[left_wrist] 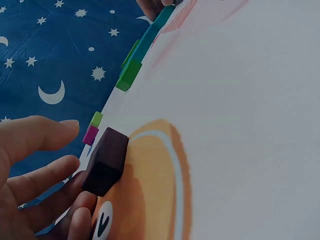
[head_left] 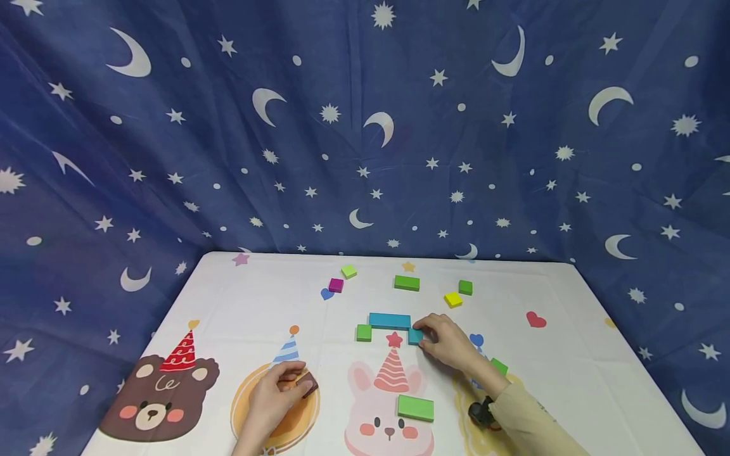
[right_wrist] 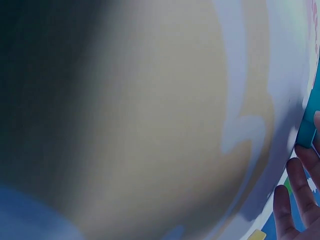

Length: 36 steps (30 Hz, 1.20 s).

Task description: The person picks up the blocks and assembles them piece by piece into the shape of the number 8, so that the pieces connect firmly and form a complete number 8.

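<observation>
In the head view my right hand pinches a small blue block at the right end of a long blue block. A small green block sits at the long block's left end. The right wrist view catches only part of the fingers on the blue block, at its edge. My left hand is beside a dark brown block on the orange printed circle. In the left wrist view the thumb stands apart from that brown block; whether the other fingers touch it I cannot tell.
Farther back lie a lime block, a magenta block, a longer green block, a small green block and a yellow block. A light green block lies in front. Another green block is by the right forearm.
</observation>
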### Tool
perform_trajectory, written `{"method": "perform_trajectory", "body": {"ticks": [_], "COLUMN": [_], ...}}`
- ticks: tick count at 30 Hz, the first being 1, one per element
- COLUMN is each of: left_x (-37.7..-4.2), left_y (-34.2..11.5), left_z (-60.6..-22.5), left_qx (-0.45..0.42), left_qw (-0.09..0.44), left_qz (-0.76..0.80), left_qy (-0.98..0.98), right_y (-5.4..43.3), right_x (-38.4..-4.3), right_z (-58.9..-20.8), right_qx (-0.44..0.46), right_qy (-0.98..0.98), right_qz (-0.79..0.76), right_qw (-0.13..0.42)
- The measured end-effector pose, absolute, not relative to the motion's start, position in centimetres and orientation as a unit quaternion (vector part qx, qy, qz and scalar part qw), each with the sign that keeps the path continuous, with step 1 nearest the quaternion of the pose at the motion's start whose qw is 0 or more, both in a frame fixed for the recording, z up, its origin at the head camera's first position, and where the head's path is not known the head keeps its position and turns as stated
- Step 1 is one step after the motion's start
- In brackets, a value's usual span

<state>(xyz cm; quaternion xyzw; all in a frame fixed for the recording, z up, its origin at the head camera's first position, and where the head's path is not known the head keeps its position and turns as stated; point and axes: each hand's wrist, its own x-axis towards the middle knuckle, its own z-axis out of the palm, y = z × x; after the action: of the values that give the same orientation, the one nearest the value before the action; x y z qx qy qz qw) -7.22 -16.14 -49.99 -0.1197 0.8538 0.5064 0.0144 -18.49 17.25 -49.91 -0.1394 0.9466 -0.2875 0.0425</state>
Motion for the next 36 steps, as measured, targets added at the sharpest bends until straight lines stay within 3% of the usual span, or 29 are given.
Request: {"method": "perform_trajectory", "body": {"ticks": [17,36], "left_x": [-6.9,-6.6], "left_y": [-16.0,-16.3], "left_z": [-51.1,-51.2], "left_qx": [-0.105,-0.093], "left_qw": [-0.011,0.006], "left_qz": [0.503,0.484], "left_qy": [0.858,0.870], "right_y": [17.1,17.0], "right_x": [-18.5,-18.3], "right_z": [-49.7,-49.6], "right_qx": [-0.138,-0.128], "right_qy": [0.946,0.946], "right_qz": [-0.290,-0.294], "right_qw": [0.043,0.048]}}
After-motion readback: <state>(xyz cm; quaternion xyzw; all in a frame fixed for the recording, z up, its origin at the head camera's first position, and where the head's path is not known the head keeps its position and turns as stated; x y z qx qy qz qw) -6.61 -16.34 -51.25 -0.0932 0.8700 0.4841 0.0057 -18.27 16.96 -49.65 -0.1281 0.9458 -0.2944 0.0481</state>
